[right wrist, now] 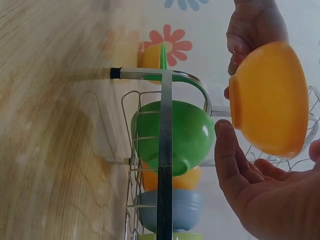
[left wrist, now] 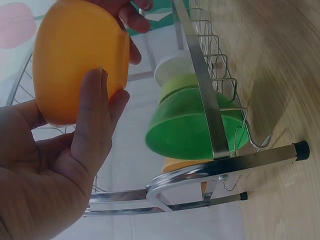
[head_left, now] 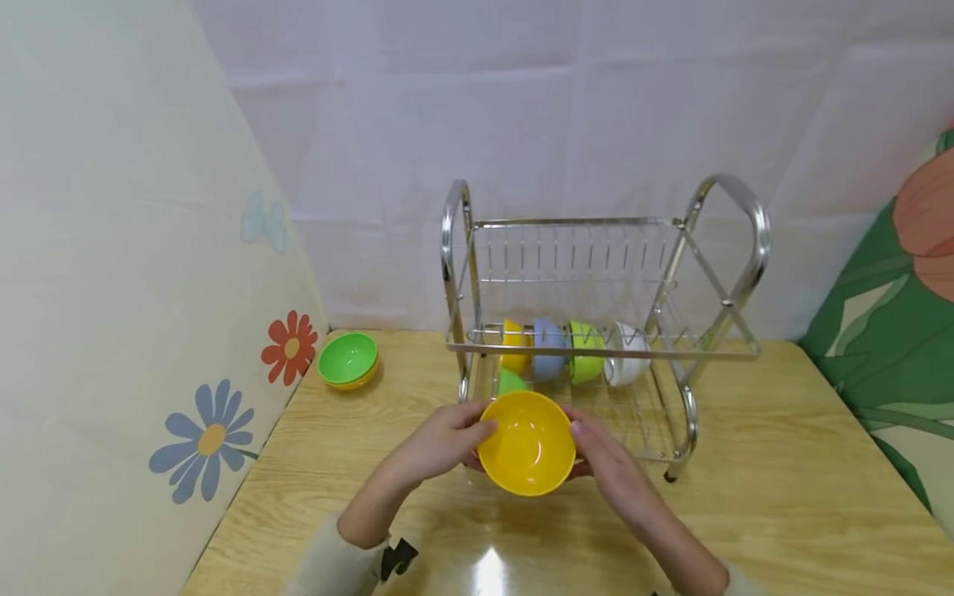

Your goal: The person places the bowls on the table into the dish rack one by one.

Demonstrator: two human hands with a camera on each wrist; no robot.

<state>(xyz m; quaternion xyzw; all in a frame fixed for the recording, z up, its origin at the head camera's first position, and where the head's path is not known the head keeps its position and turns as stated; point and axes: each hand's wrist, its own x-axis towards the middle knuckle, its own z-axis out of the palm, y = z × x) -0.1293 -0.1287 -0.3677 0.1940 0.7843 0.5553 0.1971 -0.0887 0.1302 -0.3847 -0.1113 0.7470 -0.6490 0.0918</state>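
A yellow bowl (head_left: 527, 444) is held up in front of the dish rack, its inside facing the head camera. My left hand (head_left: 447, 439) grips its left side, thumb at the rim and fingers beneath. On the opposite side my right hand (head_left: 607, 459) holds it the same way. Behind the bowl, a green bowl (right wrist: 175, 132) stands on its side in the lower tier, mostly hidden in the head view. Farther back in that tier stand a yellow bowl (head_left: 513, 343), a blue-grey bowl (head_left: 549, 348), a light green bowl (head_left: 586, 352) and a white bowl (head_left: 629, 356).
The two-tier metal dish rack (head_left: 607, 354) stands on the wooden table (head_left: 782, 430), with bare wires on its upper tier. At the table's back left, a green bowl (head_left: 348, 358) is nested in a yellow bowl (head_left: 358, 383). A white cloth wall (head_left: 522, 108) closes off the back.
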